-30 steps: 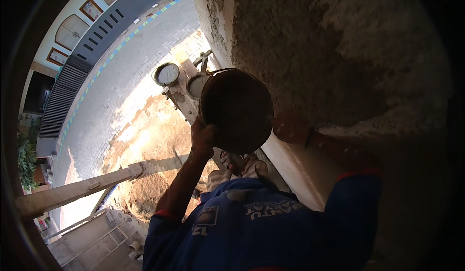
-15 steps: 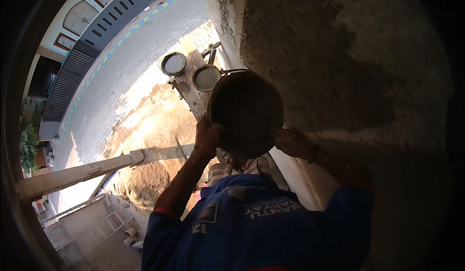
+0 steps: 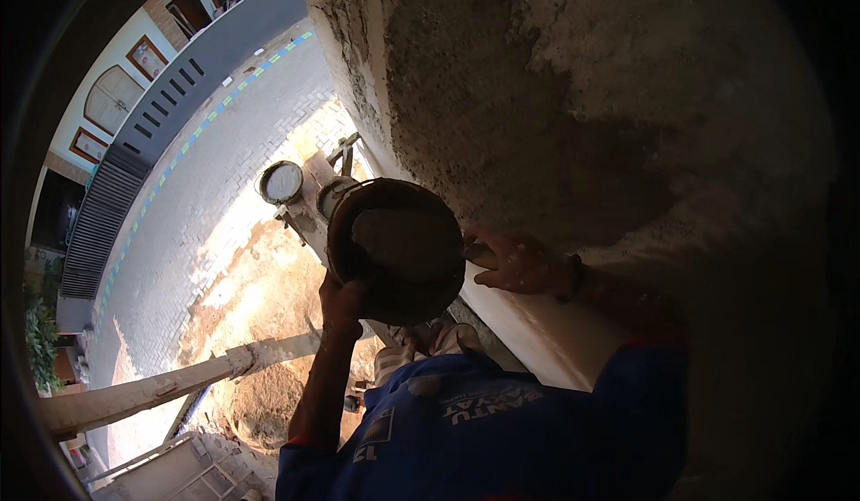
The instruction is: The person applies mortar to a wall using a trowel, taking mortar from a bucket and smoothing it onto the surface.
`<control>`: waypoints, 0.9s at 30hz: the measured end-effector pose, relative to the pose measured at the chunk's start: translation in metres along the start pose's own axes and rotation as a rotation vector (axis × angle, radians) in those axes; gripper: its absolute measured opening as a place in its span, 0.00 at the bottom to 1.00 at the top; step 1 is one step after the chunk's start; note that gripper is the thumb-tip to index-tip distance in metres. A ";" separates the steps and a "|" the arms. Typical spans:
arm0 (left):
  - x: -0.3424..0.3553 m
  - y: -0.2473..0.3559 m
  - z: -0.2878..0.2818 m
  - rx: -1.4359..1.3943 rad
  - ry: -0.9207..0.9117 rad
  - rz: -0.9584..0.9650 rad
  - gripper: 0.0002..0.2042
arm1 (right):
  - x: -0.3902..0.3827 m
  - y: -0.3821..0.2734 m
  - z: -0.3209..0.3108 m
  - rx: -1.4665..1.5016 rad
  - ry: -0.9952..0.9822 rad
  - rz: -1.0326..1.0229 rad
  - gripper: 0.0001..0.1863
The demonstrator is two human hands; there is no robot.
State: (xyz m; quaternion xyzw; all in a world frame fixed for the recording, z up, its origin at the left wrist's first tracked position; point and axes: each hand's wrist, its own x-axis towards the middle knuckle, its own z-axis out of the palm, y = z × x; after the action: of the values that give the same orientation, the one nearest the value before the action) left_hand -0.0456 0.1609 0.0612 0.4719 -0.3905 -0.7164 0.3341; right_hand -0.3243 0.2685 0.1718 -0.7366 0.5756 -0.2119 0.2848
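A dark round bucket (image 3: 408,306) with grey, wet-looking mortar (image 3: 408,239) inside is held up before my body, its mouth facing me. My left hand (image 3: 343,304) is closed on its near-left rim. Beside the right side of the rim is my right hand (image 3: 524,266), its thumb and fingers closed round a short greyish piece (image 3: 482,254). That piece looks like part of a tool, but the shade hides its kind. Whether my right hand touches the bucket, I cannot tell.
Two more mortar buckets, one at left (image 3: 262,189) and one partly hidden (image 3: 323,198), stand on a plank (image 3: 311,235) below. A rough, partly damp wall (image 3: 537,142) rises close on my right. A wooden beam (image 3: 170,384) crosses at lower left, above sandy ground (image 3: 255,295).
The bucket has moved left and toward me, and its mortar shows more. My right hand has left its grip on the rim and now has the greyish piece. My left hand keeps its hold.
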 end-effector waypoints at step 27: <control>-0.005 -0.024 0.005 0.069 -0.038 -0.006 0.27 | -0.050 0.058 -0.085 1.037 0.217 0.501 0.24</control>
State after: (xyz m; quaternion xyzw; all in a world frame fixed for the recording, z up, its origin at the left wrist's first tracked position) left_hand -0.0514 0.1779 0.0438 0.4704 -0.4198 -0.7125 0.3081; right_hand -0.4333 0.2916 0.1976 -0.3167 0.5793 -0.4661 0.5890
